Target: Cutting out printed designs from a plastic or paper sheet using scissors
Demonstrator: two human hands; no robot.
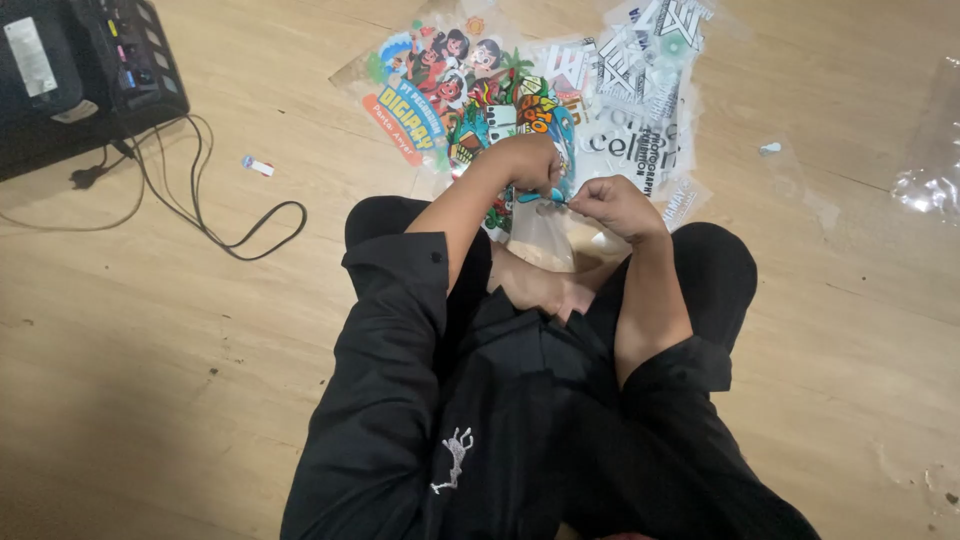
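Between hands (570,185): clear printed film sheet (540,225), pinched.

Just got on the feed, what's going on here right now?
A person in black sits cross-legged on the wooden floor. Both hands, left hand and right hand, pinch a clear printed film sheet over their lap. More printed sheets lie spread ahead; a black machine with its cable sits off to the left.
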